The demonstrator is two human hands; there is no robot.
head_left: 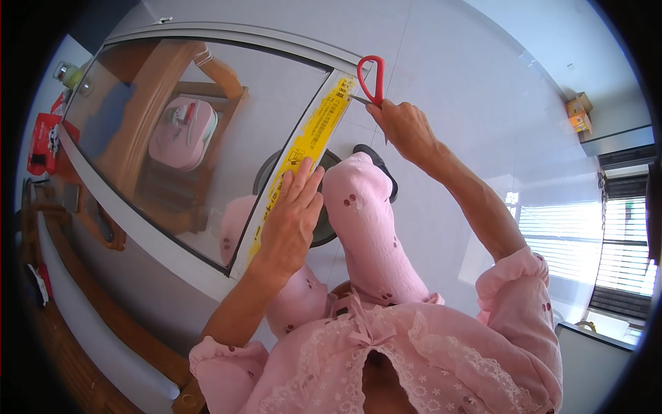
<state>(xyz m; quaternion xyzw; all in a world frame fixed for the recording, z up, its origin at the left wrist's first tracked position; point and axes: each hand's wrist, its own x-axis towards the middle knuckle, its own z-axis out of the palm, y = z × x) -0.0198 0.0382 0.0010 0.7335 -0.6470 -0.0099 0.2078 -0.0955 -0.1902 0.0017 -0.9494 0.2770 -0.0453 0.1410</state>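
A pair of scissors with red handles is gripped around its middle by my right hand. One metal blade tip touches the far end of a yellow printed sticker strip, where the edge looks ragged. The strip runs along the light frame on the right side of a glass-topped table. My left hand rests on the near part of the strip, fingers stretched out and pressed down.
Through the glass show a pink lidded box and brown wooden furniture. A red package and a greenish jar sit at the far left. Below my hands are my knees in pink trousers. A cardboard box stands at the far right.
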